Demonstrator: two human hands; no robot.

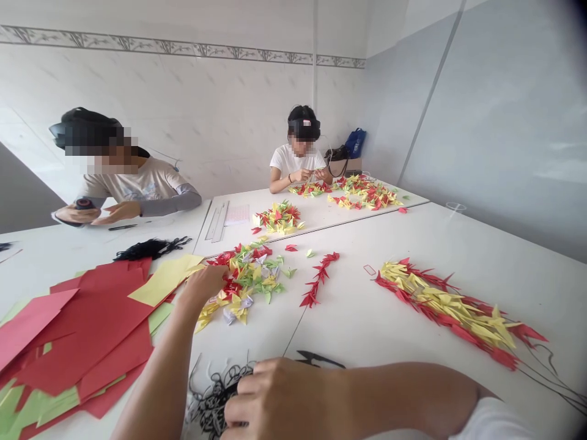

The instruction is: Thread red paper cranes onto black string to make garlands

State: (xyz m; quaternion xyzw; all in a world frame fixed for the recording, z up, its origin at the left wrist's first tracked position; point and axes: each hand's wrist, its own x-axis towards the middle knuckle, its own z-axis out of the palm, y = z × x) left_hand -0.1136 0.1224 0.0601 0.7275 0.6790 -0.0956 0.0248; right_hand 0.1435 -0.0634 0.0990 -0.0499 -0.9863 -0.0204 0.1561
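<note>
My left hand [207,284] is over the left side of a pile of folded paper cranes [257,272] in red, yellow, green and white. Its fingers point away from me, and their tips are hidden, so their grip does not show. Close to me, my right hand [284,397] is curled closed beside a tangle of black cords [215,391], its knuckles up. What it may hold is hidden beneath it. Just beyond that hand lie black thread snips [321,359], partly covered. A short string of red cranes [320,280] is on the table further off.
Loose red, yellow and green paper sheets [101,311] spread at left, with black threads [153,248] behind them. Red and yellow crane strings [449,305] lie at right. Two people [137,183] sit across the table, with more crane piles [277,217] and rulers [217,221].
</note>
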